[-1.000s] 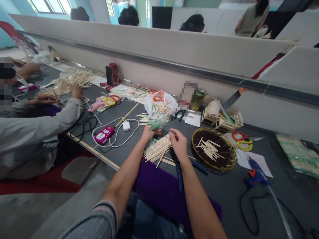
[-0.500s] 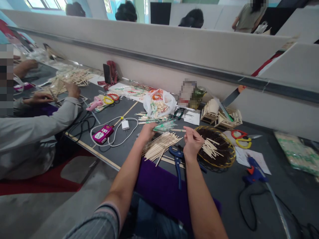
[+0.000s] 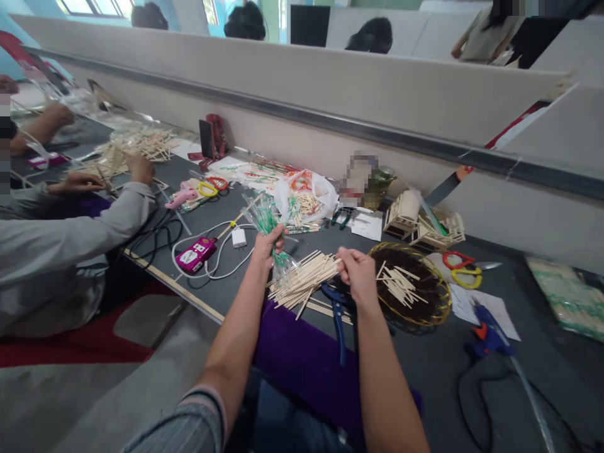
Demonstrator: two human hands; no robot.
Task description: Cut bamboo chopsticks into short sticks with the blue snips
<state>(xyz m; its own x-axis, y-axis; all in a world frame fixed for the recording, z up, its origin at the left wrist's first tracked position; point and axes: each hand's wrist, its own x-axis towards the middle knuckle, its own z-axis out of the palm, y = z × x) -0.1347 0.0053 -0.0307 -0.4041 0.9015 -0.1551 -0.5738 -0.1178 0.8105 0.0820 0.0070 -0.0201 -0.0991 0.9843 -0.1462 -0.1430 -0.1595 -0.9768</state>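
My left hand (image 3: pixel 270 245) is closed around a crumpled bunch of clear plastic wrappers (image 3: pixel 265 217) with green print, which stick out above and below the fist. My right hand (image 3: pixel 358 272) has its fingers pinched at the right end of a pile of bare wooden chopsticks (image 3: pixel 306 280); a chopstick end appears to be between the fingertips, partly hidden. Blue-handled cutting pliers (image 3: pixel 338 324) lie just below the pile. To the right of that hand, a round woven basket (image 3: pixel 441 308) holds several short cut sticks (image 3: pixel 401 284).
A purple cloth (image 3: pixel 306 352) hangs over the table's front edge. Behind are a white plastic bag (image 3: pixel 325 192) and small stick-built models (image 3: pixel 436 229). Scissors (image 3: pixel 465 270) and a blue glue gun (image 3: pixel 491 327) lie right. A purple power socket (image 3: pixel 195 255) and a co-worker's sleeve (image 3: pixel 108 220) are left.
My left hand has shifted slightly left, and its wrappers now stand bunched upward. My right hand has moved from beside the basket down-left to the chopstick pile, and the stretched-out stick is lowered.
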